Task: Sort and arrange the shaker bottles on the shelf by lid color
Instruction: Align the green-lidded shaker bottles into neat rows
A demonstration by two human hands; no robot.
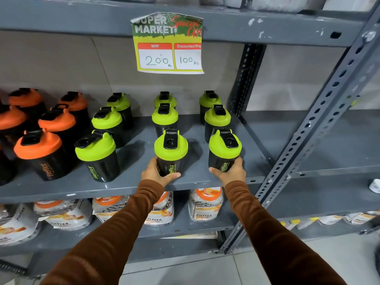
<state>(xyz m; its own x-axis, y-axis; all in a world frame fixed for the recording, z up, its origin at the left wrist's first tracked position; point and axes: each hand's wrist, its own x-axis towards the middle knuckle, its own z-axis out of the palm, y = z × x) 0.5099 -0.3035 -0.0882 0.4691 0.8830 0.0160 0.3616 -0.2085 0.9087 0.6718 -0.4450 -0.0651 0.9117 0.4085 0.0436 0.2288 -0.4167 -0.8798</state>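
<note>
Green-lidded bottles already stood right of the orange-lidded bottles point(38, 140) on the shelf point(131, 182), seemingly sorted, while left hand point(156, 171) and right hand point(232, 171) fingers clamped two front green-lidded bottles point(170, 149), apparently for final straightening.

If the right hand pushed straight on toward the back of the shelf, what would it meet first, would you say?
The right hand already grips the front green-lidded bottle. Pushed straight back, that bottle would probably meet the green-lidded bottle behind it first, though the gap between them is hard to judge.

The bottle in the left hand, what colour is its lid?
Lime green with a black flip cap, on the bottle the left hand grips; clearest in the head view.
</note>
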